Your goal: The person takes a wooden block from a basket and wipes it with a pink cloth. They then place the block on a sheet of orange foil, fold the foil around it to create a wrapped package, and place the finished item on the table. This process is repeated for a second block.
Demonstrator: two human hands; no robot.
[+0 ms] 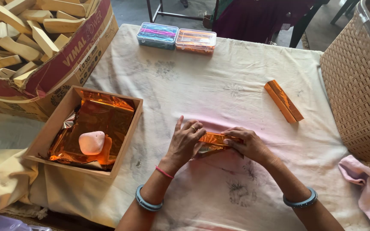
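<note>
My left hand [186, 140] and my right hand [247, 143] both press on a small block half wrapped in shiny orange foil [213, 140], which lies on the white cloth-covered table [219, 85]. The left hand's fingers fold over the block's left end; the right hand pinches its right end. A finished orange-foil-wrapped block [283, 101] lies further right on the cloth. A shallow wooden tray [125, 141] at the left holds loose orange foil sheets [95, 115] weighed down by a pale pink stone [91, 142].
A cardboard box [65, 60] full of bare wooden blocks [18, 34] stands at the back left. Two small plastic cases, blue [157, 35] and orange [195, 40], sit at the far edge. A woven beige basket [356, 85] stands right; a pink cloth [367, 188] lies near it.
</note>
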